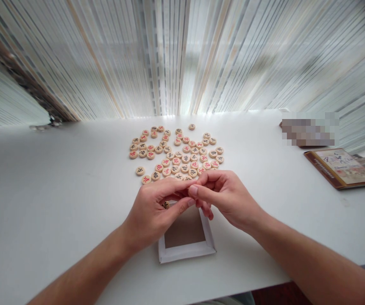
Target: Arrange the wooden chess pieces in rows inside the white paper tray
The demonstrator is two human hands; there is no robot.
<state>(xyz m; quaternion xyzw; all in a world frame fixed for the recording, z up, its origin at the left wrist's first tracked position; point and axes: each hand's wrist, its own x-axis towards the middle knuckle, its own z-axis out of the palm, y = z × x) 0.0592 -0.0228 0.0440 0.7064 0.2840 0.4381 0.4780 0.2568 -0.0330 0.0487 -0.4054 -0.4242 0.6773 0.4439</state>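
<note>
Both bare hands, the left hand and the right hand, met curled above a shallow white cardboard tray; I could not tell whether they gripped anything. Round wooden pieces with red and black characters still lay mostly spread toward the far edge of the white worktop, one at the tray's corner, none showing on its brown base

Left hand: 1. Right hand: 1. Wooden xiangqi pieces: several dozen, exact count unclear. White card tray: 1. Illustrated booklet: 1.
</note>
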